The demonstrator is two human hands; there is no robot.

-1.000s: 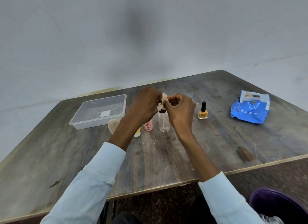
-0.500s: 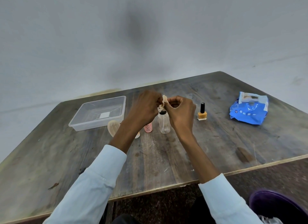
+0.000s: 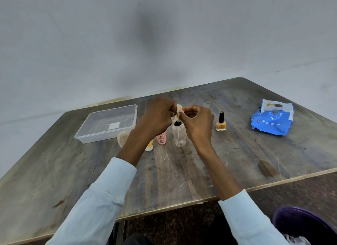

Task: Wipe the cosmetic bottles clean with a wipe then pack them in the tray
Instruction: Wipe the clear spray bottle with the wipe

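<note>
My left hand (image 3: 158, 117) and my right hand (image 3: 197, 123) both pinch a small crumpled beige wipe (image 3: 177, 112) between them, held just above the black top of a clear spray bottle (image 3: 179, 134) that stands on the table. A pink bottle (image 3: 162, 139) stands left of the clear bottle, partly behind my left wrist. A yellow-and-white bottle (image 3: 149, 146) peeks out under my left forearm. An orange nail polish bottle (image 3: 220, 122) with a black cap stands to the right. The clear plastic tray (image 3: 91, 135) lies at the left.
A blue pack of wipes (image 3: 272, 119) lies at the right of the wooden table (image 3: 173, 171). A cream ribbed object (image 3: 122, 138) stands by the tray's near corner. A purple bin (image 3: 300, 223) sits on the floor at the lower right.
The hands have stayed over the clear bottle, working the wipe between the fingers; the view has shifted slightly.
</note>
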